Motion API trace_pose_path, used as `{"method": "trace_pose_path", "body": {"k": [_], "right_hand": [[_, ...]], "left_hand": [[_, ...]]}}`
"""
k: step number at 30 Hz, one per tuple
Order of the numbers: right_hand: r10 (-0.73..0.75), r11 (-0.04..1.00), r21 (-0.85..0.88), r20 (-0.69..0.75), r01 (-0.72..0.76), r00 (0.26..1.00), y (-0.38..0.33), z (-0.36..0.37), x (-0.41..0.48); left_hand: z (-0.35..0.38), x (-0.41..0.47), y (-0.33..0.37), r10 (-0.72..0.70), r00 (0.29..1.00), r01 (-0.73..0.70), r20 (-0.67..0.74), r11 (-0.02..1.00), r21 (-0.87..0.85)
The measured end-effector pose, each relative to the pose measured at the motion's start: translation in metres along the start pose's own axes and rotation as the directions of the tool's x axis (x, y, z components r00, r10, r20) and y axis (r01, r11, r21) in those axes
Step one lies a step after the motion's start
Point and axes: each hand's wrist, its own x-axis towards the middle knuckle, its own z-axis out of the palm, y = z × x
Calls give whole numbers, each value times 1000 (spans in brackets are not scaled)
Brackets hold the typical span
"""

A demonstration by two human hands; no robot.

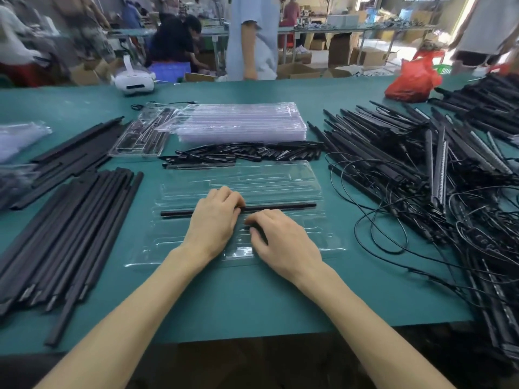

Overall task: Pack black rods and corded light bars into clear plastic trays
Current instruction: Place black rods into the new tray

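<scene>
The left hand (216, 220) is curling its fingertips over the middle of a black rod (280, 206) and holding it down. The rod is lying lengthwise in a channel of the clear plastic tray (252, 175), sticking out to either side of the grip. Just nearer than that grip, the right hand (283, 242) is bending its fingers closely around a short black piece (257, 231) and pinching it against the tray. Most of this piece is hidden, so its exact kind is unclear.

Beyond the gripped rod, a heap of short black pieces (247, 154) is lying past the tray's far edge, and behind it a stack of empty clear trays (241, 122) is sitting. Far left of the grip, long black rods (70, 234) are lying side by side on the green table mat (252, 299), with a filled tray (140, 136) beyond them. Well to the right of both hands, corded light bars (421, 164) are sprawling in a tangled pile, with a red plastic bag (411, 80) behind it.
</scene>
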Motion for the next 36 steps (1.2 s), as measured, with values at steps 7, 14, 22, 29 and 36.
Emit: {"method": "trace_pose_path", "body": {"k": [7, 14, 22, 29, 36], "right_hand": [[134, 984, 116, 11, -135, 991, 5, -19, 31], [171, 985, 23, -104, -169, 980, 30, 4, 122], [259, 950, -175, -17, -258, 966, 60, 32, 189], [209, 944, -234, -121, -233, 970, 61, 43, 191], [304, 932, -148, -179, -332, 936, 61, 34, 189]], "left_hand": [[9, -10, 1, -20, 999, 19, -30, 1000, -20], [10, -12, -1, -60, 998, 60, 4, 997, -49], [10, -14, -4, -78, 997, 78, 6, 994, -75], [11, -13, -6, -86, 996, 86, 1, 993, -78], [10, -12, -5, -85, 996, 85, 7, 995, -59]]}}
